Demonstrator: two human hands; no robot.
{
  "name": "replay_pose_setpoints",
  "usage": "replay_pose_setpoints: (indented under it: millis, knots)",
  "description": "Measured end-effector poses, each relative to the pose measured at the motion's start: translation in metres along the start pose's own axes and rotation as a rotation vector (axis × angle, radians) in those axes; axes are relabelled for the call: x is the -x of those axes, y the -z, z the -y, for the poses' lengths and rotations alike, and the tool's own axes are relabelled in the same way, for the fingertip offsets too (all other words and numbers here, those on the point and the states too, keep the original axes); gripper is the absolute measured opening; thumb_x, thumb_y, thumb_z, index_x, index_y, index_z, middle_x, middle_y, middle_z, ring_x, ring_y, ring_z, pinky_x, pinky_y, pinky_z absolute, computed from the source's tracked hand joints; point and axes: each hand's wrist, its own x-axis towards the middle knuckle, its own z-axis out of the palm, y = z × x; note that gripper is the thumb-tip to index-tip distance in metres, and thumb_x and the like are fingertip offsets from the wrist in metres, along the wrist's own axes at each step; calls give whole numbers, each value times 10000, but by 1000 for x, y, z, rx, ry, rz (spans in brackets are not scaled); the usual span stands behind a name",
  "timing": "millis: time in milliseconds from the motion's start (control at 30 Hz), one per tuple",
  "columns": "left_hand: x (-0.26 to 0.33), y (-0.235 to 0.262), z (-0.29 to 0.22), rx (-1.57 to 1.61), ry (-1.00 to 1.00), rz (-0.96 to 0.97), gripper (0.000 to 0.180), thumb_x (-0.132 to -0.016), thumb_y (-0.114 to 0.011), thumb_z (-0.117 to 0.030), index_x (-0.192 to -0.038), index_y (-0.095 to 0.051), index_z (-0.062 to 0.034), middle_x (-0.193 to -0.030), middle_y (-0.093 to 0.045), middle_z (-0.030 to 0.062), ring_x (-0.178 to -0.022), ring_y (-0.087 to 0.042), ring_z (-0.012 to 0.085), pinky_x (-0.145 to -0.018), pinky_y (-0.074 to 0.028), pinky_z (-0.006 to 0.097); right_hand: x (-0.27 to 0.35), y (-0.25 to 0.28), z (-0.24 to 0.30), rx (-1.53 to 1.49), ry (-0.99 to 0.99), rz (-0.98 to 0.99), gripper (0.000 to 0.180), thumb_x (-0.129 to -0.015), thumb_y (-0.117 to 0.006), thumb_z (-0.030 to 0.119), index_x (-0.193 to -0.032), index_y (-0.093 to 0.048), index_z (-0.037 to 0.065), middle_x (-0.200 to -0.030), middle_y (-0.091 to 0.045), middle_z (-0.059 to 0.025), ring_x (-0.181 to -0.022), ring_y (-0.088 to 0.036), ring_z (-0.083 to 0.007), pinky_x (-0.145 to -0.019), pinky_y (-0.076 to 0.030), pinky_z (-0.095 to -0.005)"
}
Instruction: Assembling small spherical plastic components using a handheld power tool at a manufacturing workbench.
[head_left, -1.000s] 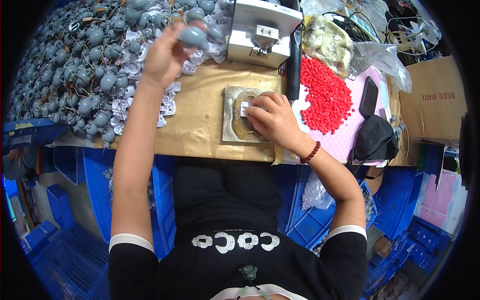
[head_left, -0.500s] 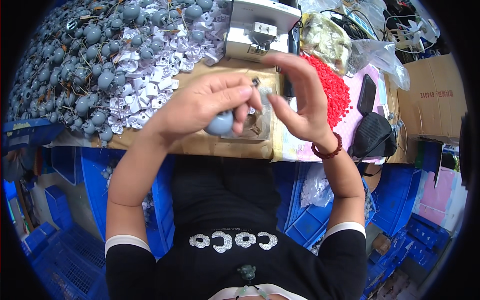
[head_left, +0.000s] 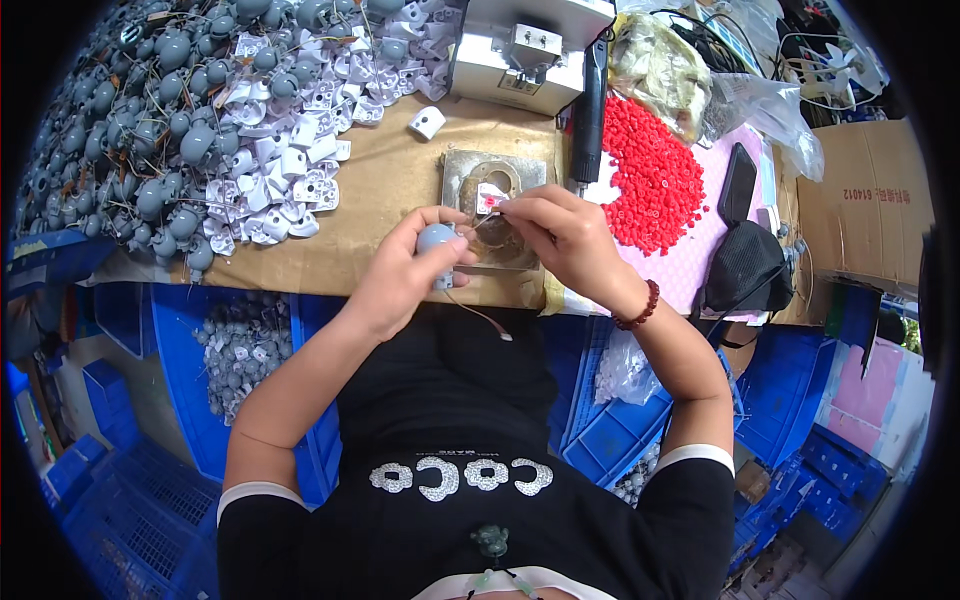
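One grey ball-shaped part (head_left: 436,237) in left hand (head_left: 405,262), near middle of frame — gripped between thumb and fingers, sitting at fingertips. Glossy, rounded; thin cable (head_left: 472,309) hangs below it, ending in small pale connector (head_left: 505,337). Right hand (head_left: 572,235), just right of centre, has fingertips drawn together beside white piece (head_left: 487,192) with red spot, on metal plate (head_left: 457,170) — cannot tell whether they hold anything. More grey parts (head_left: 150,195) heaped at upper left of frame.
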Motion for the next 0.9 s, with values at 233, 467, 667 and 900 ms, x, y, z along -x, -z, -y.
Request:
replay_pose_setpoints:
  millis: [233,467,667,900]
  knots:
    - [-4,-5,9,-1044,-754,-76,332,-806,-713,-64,-1127,-627,-44,-1132,-606,129,-1080,-559,331,-917,-475,420,-11,-9,-2,271,105,96,302,-749,-704,8,-1043,-699,76,-980,-647,-83,-838,-675,-261,-659,-558,-357]
    - [-6,-8,7,-1151,-744,-60,332,-797,-683,-41,-1125,-625,-40,-1135,-598,123,-1065,-559,330,-902,-494,430,-16,-6,9,409,134,219,146,-748,-658,93,-881,-618,48,-901,-557,-85,-824,-620,-257,-594,-548,-370]
    - [-6,-5,5,-1302,-772,-161,388,-768,-645,3,-1152,-634,-48,-1203,-585,140,-1113,-548,343,-942,-467,433,-17,-9,16,439,79,249,139,-740,-653,92,-860,-627,25,-914,-559,-98,-854,-618,-256,-592,-550,-364]
    - [-28,-16,26,-1655,-951,-323,526,-770,-643,-37,-1294,-603,-58,-1307,-579,141,-1190,-542,312,-1000,-416,472,-7,-2,11,361,132,253,217,-768,-658,30,-982,-692,18,-1015,-621,-119,-975,-615,-291,-838,-532,-394]
